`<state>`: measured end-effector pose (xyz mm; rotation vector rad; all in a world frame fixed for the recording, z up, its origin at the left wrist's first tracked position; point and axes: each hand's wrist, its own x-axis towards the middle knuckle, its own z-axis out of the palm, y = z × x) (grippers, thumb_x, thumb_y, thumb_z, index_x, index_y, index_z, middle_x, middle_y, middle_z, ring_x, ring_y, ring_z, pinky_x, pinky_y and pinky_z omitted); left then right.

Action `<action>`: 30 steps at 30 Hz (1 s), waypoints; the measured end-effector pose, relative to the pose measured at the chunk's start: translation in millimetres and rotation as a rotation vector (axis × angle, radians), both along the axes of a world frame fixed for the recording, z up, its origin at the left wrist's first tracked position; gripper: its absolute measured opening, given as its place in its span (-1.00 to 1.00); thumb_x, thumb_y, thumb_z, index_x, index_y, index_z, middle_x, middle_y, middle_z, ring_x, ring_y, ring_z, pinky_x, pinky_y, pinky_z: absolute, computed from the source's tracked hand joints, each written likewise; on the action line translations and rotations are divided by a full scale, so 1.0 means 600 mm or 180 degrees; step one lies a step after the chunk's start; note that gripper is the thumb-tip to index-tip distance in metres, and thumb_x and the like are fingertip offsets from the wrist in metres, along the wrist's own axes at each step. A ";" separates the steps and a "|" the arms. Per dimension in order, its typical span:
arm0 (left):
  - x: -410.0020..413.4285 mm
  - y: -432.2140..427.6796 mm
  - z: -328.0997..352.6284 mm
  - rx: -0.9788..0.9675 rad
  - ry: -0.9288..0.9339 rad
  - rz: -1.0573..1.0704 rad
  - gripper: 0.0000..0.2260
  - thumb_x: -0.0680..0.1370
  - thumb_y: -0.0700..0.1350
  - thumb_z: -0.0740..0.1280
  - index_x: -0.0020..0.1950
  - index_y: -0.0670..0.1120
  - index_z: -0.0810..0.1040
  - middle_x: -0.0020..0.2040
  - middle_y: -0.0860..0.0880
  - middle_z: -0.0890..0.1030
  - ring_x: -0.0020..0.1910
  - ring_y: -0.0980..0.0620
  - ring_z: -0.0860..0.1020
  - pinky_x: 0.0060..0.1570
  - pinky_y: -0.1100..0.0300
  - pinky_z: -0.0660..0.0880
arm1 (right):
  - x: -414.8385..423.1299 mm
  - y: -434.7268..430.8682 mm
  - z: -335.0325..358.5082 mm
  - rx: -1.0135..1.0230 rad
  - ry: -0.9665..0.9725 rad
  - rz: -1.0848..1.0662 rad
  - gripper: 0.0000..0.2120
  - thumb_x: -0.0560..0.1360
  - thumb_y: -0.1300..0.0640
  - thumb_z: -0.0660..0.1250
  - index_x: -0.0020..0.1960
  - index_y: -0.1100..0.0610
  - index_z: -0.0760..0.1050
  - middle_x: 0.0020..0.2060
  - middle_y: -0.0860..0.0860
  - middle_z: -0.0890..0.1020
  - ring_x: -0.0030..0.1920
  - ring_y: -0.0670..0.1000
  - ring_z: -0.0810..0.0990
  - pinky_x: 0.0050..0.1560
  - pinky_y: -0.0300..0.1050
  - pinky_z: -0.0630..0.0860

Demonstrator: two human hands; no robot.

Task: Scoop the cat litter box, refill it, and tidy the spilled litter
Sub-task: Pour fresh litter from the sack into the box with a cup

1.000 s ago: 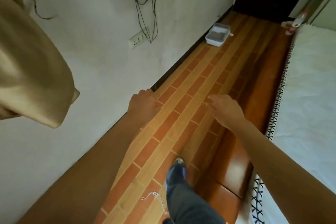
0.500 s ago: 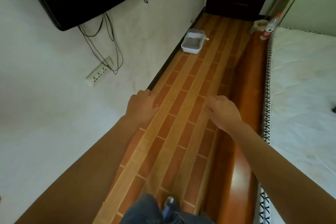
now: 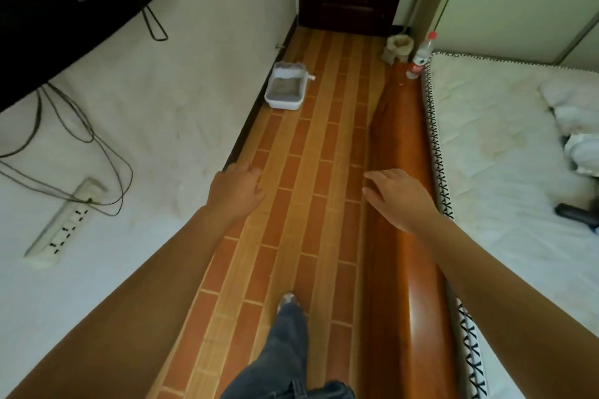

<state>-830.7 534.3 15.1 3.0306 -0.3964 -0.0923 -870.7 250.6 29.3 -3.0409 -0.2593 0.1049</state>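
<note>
A white litter box (image 3: 301, 97) with grey litter inside sits on the brick-patterned floor against the left wall, far ahead of me. A white handle sticks out from its right rim. An open sack of litter (image 3: 400, 46) stands by the dark door at the far end. My left hand (image 3: 236, 191) is held out over the floor near the wall, fingers curled loosely, holding nothing. My right hand (image 3: 400, 196) hovers over the wooden bed frame edge, fingers apart and empty. Both hands are well short of the litter box.
A glossy wooden bed frame (image 3: 405, 204) and white mattress (image 3: 505, 178) line the right side. A plastic bottle (image 3: 421, 55) stands at the frame's far end. A power strip (image 3: 64, 220) with cables and a dark TV (image 3: 64, 3) hang on the left wall. My leg (image 3: 285, 350) steps forward.
I have walked forward along the corridor. The litter box is nearer and the view has turned right, showing more of the bed. Both hands stay held out, empty.
</note>
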 end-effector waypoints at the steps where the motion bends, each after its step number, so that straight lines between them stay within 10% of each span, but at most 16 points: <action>1: 0.039 -0.007 0.000 0.0019 0.0018 -0.0046 -0.73 0.57 -0.03 0.17 0.20 -0.11 0.48 0.14 -0.11 0.52 0.08 -0.11 0.48 0.01 0.06 0.42 | 0.034 -0.004 0.003 -0.0005 0.0019 -0.0043 -0.61 0.61 -0.05 0.06 0.37 0.08 0.34 0.27 0.04 0.50 0.31 0.07 0.40 0.23 -0.04 0.39; 30: 0.904 -0.333 0.003 -0.0043 -0.0234 -0.0155 -0.78 0.55 -0.08 0.19 0.10 -0.14 0.51 0.05 -0.12 0.52 0.01 -0.11 0.49 -0.14 0.11 0.36 | 0.864 -0.309 0.000 0.0180 -0.0150 -0.0302 -0.60 0.60 -0.04 0.08 0.38 0.08 0.34 0.28 0.04 0.49 0.33 0.06 0.37 0.27 -0.03 0.35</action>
